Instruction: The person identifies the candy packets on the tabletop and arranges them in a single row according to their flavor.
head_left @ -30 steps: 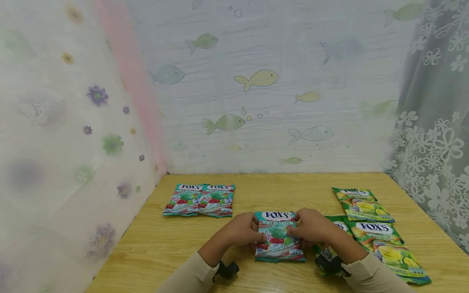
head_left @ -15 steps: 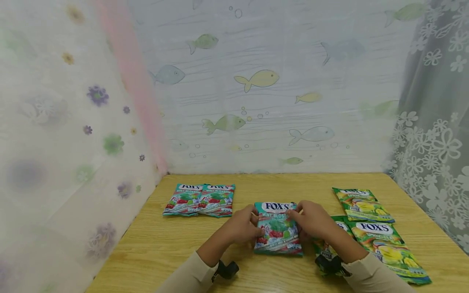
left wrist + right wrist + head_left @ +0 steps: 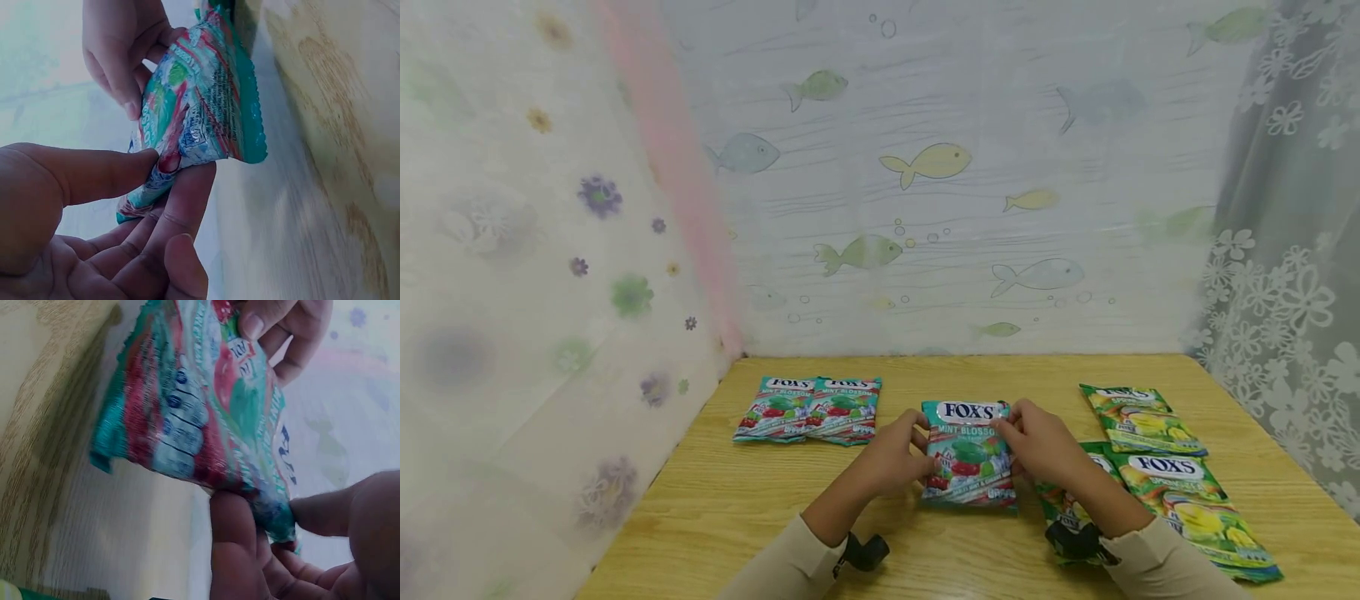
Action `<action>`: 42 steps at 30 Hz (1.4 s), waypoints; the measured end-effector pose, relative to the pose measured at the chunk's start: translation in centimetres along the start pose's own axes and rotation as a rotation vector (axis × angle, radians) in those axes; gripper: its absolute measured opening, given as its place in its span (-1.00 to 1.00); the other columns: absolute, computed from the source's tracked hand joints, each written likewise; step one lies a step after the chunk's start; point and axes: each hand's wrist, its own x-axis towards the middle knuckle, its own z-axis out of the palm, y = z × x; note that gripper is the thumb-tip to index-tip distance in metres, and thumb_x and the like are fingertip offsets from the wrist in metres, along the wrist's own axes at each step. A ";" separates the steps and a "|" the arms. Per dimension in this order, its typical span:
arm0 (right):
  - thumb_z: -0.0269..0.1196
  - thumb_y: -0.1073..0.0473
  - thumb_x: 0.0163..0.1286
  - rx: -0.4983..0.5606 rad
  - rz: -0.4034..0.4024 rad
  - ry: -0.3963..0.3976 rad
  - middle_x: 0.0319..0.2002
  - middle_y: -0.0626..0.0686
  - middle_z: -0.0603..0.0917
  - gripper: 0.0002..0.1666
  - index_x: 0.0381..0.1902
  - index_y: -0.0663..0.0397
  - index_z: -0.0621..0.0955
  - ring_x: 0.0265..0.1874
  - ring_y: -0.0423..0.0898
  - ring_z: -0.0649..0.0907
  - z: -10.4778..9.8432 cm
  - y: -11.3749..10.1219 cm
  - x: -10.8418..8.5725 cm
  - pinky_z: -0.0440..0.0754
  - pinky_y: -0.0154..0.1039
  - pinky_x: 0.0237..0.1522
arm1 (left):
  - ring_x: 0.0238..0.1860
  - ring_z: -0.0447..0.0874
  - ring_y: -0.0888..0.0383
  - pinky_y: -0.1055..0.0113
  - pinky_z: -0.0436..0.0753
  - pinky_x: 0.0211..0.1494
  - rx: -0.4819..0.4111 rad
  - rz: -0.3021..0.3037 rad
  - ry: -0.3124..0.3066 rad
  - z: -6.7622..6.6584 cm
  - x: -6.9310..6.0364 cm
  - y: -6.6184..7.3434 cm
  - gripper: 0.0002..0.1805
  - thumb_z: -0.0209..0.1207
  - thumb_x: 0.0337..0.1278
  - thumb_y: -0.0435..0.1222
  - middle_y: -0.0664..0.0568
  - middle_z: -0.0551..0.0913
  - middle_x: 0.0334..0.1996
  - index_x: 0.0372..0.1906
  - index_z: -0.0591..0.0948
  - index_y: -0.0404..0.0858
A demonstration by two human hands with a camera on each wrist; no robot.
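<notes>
A teal FOX'S Mint Blossom candy bag point(image 3: 967, 457) is held up between both hands over the middle of the table. My left hand point(image 3: 889, 457) pinches its left edge, thumb on the printed front and fingers behind, as the left wrist view shows. On the opposite edge, my right hand point(image 3: 1047, 443) pinches the bag near its upper right, thumb in front. In the right wrist view the lower end of the candy bag point(image 3: 175, 406) hangs off the table surface. The bag's back is mostly hidden.
Two matching teal candy bags point(image 3: 842, 412) lie overlapping at the back left of the wooden table point(image 3: 715, 517). Green-yellow candy bags lie on the right: one at the back point(image 3: 1142, 419), one in front point(image 3: 1195, 508), another partly under the right forearm point(image 3: 1067, 508).
Both hands have raised the teal candy bag slightly upward and away from the table's front. The right hand's grip has shifted toward the bag's upper corner. The other bags have stayed put.
</notes>
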 end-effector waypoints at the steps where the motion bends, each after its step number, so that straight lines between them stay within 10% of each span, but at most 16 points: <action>1: 0.14 0.01 0.64 0.007 -0.008 0.003 -0.40 0.11 0.63 -0.70 -0.06 0.17 0.46 -0.57 0.00 0.70 0.0 0.0 0.0 0.67 -0.12 -0.55 | -0.36 0.77 0.15 0.01 0.69 0.04 0.002 0.003 0.006 0.0 0.0 0.0 -0.47 0.36 0.34 -0.23 0.03 0.68 -0.04 0.31 0.43 -0.13; 7: 0.13 0.06 0.64 0.070 -0.044 0.024 -0.15 0.14 0.70 -0.70 0.10 0.15 0.40 -0.50 -0.03 0.71 -0.1 -0.1 0.3 0.73 -0.06 -0.39 | -0.35 0.77 0.17 0.03 0.69 0.01 -0.007 0.029 0.044 -0.2 0.4 -0.2 -0.45 0.35 0.33 -0.22 0.01 0.67 -0.01 0.34 0.43 -0.15; 30: 0.17 -0.09 0.61 0.229 -0.101 0.117 -0.17 0.14 0.76 -0.49 0.30 0.10 0.42 -0.44 0.09 0.70 -1.1 -2.2 2.6 0.61 -0.10 -0.45 | -0.34 0.81 0.11 0.08 0.77 -0.10 -0.082 0.112 0.134 -3.9 1.0 1.2 -0.40 0.32 0.37 -0.22 -0.06 0.71 -0.02 0.45 0.45 -0.13; 42: 0.26 0.07 0.54 0.299 -0.113 0.170 0.13 0.25 0.71 -0.32 0.50 0.15 0.37 -0.26 0.03 0.67 -0.8 -4.4 3.4 0.65 -0.20 -0.31 | -0.30 0.78 0.10 0.19 0.72 -0.27 -0.077 0.142 0.296 -5.6 1.3 2.2 -0.45 0.35 0.35 -0.18 -0.04 0.73 0.03 0.40 0.55 -0.03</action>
